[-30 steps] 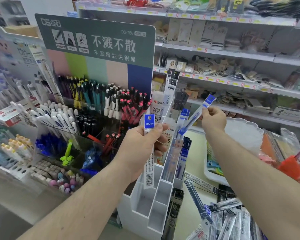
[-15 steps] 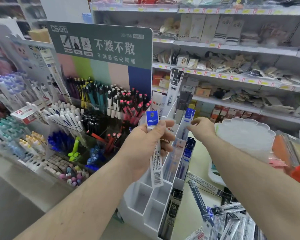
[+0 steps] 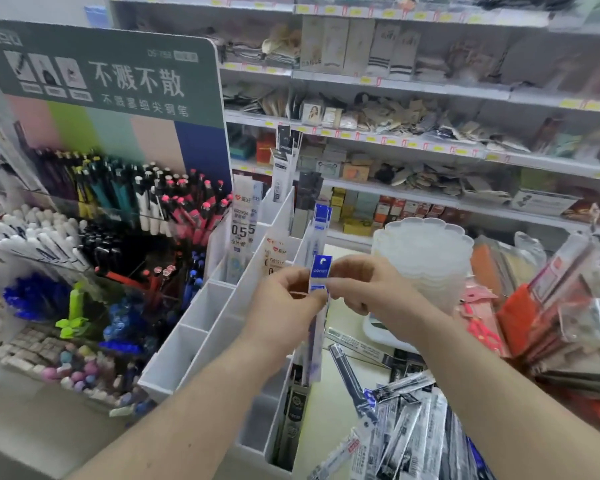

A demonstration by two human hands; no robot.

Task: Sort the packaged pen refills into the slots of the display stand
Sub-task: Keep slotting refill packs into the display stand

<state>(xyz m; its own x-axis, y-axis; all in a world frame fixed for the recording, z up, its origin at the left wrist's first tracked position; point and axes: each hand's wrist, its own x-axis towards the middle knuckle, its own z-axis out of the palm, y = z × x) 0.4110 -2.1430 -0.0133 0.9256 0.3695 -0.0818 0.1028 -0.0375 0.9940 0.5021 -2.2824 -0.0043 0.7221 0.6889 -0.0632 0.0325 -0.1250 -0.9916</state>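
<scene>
A white stepped display stand [image 3: 201,310] with several slots stands in the middle. Its back slots hold refill packs [image 3: 240,230], and a black pack [image 3: 293,420] sits in a front slot. My left hand [image 3: 284,310] and my right hand [image 3: 361,285] meet over the stand's right side. Both pinch the blue-topped header of one long refill pack [image 3: 321,271], which hangs down between them. A heap of loose refill packs [image 3: 402,434] lies on the counter at the lower right.
A pen display [image 3: 101,209] with a green sign stands to the left of the stand. A white scalloped tub [image 3: 426,254] and bagged goods [image 3: 551,306] crowd the right. Store shelves [image 3: 395,140] run behind.
My right hand put its refill pack into a back slot, then came back to the left hand. Both hands now hold the pack that the left hand held alone.
</scene>
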